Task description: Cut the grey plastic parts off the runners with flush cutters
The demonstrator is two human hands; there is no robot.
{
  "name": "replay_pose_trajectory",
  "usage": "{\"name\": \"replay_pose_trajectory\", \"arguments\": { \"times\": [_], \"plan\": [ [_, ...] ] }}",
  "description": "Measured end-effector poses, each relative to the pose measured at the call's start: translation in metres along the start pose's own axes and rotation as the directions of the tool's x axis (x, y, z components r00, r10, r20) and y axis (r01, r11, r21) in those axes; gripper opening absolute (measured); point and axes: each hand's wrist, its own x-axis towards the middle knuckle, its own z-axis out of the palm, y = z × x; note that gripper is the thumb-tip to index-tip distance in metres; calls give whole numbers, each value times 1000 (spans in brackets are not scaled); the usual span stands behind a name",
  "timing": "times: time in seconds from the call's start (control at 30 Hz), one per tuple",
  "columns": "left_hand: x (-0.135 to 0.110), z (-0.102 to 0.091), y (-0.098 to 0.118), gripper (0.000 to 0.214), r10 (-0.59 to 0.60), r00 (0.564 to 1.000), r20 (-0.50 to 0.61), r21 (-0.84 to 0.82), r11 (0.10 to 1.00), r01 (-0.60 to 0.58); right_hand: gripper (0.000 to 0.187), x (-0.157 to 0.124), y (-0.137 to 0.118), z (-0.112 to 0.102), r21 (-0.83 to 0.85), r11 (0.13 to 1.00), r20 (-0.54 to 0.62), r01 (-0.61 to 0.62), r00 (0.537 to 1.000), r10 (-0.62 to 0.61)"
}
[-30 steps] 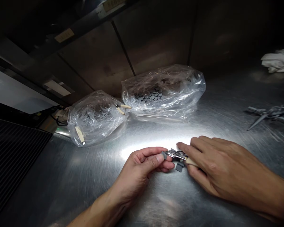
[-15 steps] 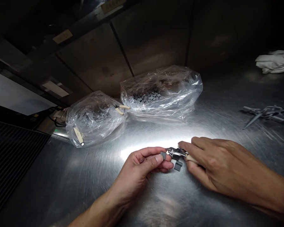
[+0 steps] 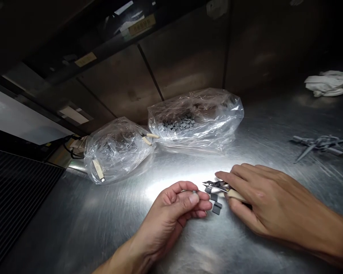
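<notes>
My left hand (image 3: 168, 217) pinches a grey block (image 3: 193, 196) firmly, beside the side cutters (image 3: 217, 186) gripped in my right hand (image 3: 270, 199).

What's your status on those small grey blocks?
Left hand pinching one small grey block. Right hand holding cream-handled steel cutters. More blocks on brushed-steel table, beside cutters.
</notes>
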Motion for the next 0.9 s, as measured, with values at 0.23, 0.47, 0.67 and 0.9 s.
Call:
{"name": "replay_pose_trajectory", "arguments": {
  "times": [0.23,0.47,0.67,0.9],
  "plan": [
    [-1,1,-1,21,2,1000,1,-18,1000,-2,29,0,-2,-1,35,999,-21,12,1000,-11],
    [1,3,-2,24,54,996,-76,-38,998,-57,28,2,-5,-1,28,1000,-25,13,1000,-13],
    [1,3,-2,24,31,996,-87,-63,997,-37,29,2,-10,0,1,1000,-45,8,999,-8],
    [0,2,-2,23,-16,991,-131,-70,998,7,29,3,-11,0,-72,997,-67,32,997,-37]
  ]
}}
